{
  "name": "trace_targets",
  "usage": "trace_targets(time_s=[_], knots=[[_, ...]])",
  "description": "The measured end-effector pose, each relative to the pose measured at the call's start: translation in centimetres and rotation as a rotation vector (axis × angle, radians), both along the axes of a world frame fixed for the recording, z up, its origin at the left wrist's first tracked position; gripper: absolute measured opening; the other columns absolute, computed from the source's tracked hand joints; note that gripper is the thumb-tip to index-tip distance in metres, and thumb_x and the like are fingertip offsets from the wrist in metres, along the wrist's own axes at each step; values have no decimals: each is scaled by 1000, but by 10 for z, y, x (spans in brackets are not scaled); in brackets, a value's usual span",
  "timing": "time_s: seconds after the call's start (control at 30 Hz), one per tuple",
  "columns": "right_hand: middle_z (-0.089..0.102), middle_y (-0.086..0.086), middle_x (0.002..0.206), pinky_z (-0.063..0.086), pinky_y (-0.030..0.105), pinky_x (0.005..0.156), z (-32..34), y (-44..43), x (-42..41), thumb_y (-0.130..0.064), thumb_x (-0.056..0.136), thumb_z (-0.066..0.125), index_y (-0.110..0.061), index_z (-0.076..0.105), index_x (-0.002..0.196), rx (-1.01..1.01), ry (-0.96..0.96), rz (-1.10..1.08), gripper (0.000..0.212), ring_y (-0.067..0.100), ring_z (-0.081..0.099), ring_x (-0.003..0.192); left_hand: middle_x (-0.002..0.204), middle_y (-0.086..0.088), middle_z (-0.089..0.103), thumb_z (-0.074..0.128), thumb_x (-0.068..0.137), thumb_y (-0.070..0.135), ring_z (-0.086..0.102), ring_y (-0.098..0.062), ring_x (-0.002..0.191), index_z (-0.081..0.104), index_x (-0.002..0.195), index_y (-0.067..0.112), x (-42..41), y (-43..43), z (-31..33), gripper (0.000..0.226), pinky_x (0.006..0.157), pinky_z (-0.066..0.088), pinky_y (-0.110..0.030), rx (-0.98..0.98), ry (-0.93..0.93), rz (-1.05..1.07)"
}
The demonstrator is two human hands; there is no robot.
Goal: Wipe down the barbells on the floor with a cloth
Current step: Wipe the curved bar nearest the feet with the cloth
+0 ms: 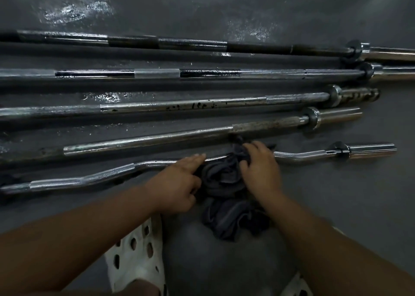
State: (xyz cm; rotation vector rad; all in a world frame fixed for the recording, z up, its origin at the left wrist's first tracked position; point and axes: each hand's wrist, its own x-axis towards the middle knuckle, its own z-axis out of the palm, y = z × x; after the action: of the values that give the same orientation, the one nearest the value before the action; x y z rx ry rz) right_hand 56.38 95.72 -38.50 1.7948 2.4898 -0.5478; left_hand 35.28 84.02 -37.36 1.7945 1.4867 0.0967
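Dark rubber gym floor [336, 206], wet sheen in the far patches. Nearest of five bars is the curl bar [89, 178]: wavy chrome with knurled grip zones. The cloth [224, 179], dark grey, soft and crumpled, is bunched over its middle. Right hand [260, 167]: fingers curled down over the cloth, gripping it onto the bar. Left hand [177, 183]: forefinger straight along the bar, the rest curled at the cloth edge; can't tell if it's pinching. Looks like mid-wipe on the curl bar. Next move needs the cloth wrapped round and slid through the bends to the sleeves. Four straight bars [146, 139] lie beyond, some spotted.

Gym: barbells [202, 103] in row on dark rubber floor [336, 206].
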Motion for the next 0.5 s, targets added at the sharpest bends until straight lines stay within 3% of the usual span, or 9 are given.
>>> trace_targets(time_s=[0.07, 0.13, 0.17, 0.23, 0.3, 0.37, 0.5], knots=[[59, 10, 128, 47, 42, 100, 4, -26, -22, -24, 69, 51, -13, 64, 120, -43, 26, 3, 54, 36, 54, 113, 161, -22, 19, 48, 67, 32, 22, -30, 149, 73, 87, 14, 1, -1, 1, 36, 120, -1, -23, -46, -15, 5], [56, 6, 131, 46, 41, 102, 8, -54, -40, -24, 70, 53, -15, 60, 125, -149, 88, 229, 57, 32, 53, 116, 145, -26, 44, 50, 64, 32, 41, -37, 136, 72, 79, 13, 1, 0, 0, 33, 118, 23, -28, -57, -29, -6], [54, 4, 134, 47, 42, 100, 9, -53, -38, -25, 70, 54, -18, 56, 129, -171, 74, 327, 60, 29, 52, 118, 140, -26, 48, 49, 63, 33, 44, -38, 133, 72, 77, 12, 0, 1, 0, 34, 116, 29, -29, -38, -40, -8], [55, 0, 131, 50, 43, 91, 8, -26, -17, -27, 69, 56, -24, 53, 129, -84, -43, 360, 60, 27, 55, 116, 155, -25, 31, 46, 66, 34, 31, -34, 145, 72, 85, 12, 1, 2, 1, 39, 122, 14, -26, -43, -23, -8], [56, -1, 123, 52, 44, 84, 8, -3, -2, -25, 69, 56, -25, 55, 120, -31, -177, 141, 51, 29, 57, 112, 163, -20, 12, 47, 69, 32, 17, -29, 151, 72, 91, 14, 0, 0, 1, 38, 119, -3, -23, -39, -15, 7], [56, 0, 122, 51, 43, 84, 10, -8, -21, -24, 70, 58, -25, 57, 117, -60, -232, 81, 46, 30, 55, 112, 162, -22, 14, 50, 69, 30, 20, -31, 150, 73, 90, 13, 0, -2, -1, 35, 119, -2, -27, -43, -8, 3], [60, -1, 125, 50, 42, 90, 14, -23, -43, -30, 70, 58, -29, 57, 124, -172, -161, 415, 53, 27, 58, 113, 159, -25, 21, 52, 67, 30, 25, -34, 148, 73, 85, 12, 0, 1, -1, 33, 117, -6, -27, -52, -10, -4]])
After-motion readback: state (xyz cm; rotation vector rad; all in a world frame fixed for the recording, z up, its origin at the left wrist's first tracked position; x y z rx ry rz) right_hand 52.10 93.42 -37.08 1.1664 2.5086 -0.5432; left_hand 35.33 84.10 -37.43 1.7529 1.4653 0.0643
